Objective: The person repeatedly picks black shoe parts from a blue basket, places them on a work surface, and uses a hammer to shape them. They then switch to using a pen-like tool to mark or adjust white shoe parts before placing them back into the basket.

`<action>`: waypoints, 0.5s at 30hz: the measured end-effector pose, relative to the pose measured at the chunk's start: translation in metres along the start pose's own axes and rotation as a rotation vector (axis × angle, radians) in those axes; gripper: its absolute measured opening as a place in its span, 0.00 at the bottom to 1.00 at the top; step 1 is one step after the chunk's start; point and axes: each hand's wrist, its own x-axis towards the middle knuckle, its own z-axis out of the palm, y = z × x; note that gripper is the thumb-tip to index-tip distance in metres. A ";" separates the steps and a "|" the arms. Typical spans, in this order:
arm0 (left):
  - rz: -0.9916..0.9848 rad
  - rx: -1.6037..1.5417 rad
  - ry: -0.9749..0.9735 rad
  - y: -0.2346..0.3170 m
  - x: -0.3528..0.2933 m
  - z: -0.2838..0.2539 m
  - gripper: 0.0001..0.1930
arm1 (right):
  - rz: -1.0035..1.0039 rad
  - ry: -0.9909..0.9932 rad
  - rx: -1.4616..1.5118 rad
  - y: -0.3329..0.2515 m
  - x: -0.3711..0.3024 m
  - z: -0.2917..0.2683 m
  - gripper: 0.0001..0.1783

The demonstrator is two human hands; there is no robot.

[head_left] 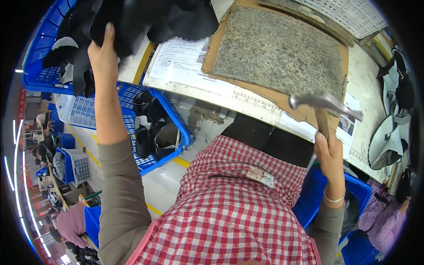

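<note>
At the upper left, my left hand [102,59] is closed with its thumb pressed on a black, flexible cut piece [126,24] that looks like a shoe upper. This piece is partly smeared by motion and lies over the blue basket and the table's left end. My right hand [330,154] grips the wooden handle of a hammer [324,102], its metal head raised near the table's front edge. Beyond the hammer, a speckled stone slab [278,48] rests on brown cardboard [212,55]. More black pieces [190,20] lie left of the slab.
A blue basket [33,73] of black and white pieces stands at the upper left. Another blue basket [183,137] with pieces sits below the table. Printed sheets [176,57] lie on the tabletop. White-grey pieces [386,141] hang at the right, near a person in purple checks [384,221].
</note>
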 end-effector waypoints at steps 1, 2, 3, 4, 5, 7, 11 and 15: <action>0.125 0.197 0.084 0.018 -0.006 0.012 0.19 | -0.021 0.033 0.034 -0.004 0.003 0.005 0.19; 0.395 0.186 0.073 0.034 -0.011 0.031 0.17 | -0.119 0.062 -0.014 -0.008 0.006 0.011 0.20; 0.476 0.219 0.100 0.046 -0.016 0.055 0.19 | -0.133 0.097 -0.057 -0.011 0.008 0.016 0.20; 0.626 0.318 0.089 0.057 -0.021 0.080 0.23 | -0.254 0.159 -0.164 -0.014 0.012 0.020 0.21; 0.853 0.299 0.050 0.066 -0.025 0.107 0.29 | -0.311 0.195 -0.199 -0.014 0.015 0.023 0.21; 1.009 0.301 -0.176 0.069 -0.055 0.155 0.26 | -0.347 0.282 -0.317 -0.009 0.024 0.027 0.24; 1.229 0.361 -0.683 0.057 -0.103 0.231 0.35 | -0.223 0.326 -0.350 0.019 0.047 0.028 0.28; 0.894 0.002 -1.138 0.047 -0.081 0.258 0.28 | -0.230 0.297 -0.468 0.030 0.055 0.017 0.28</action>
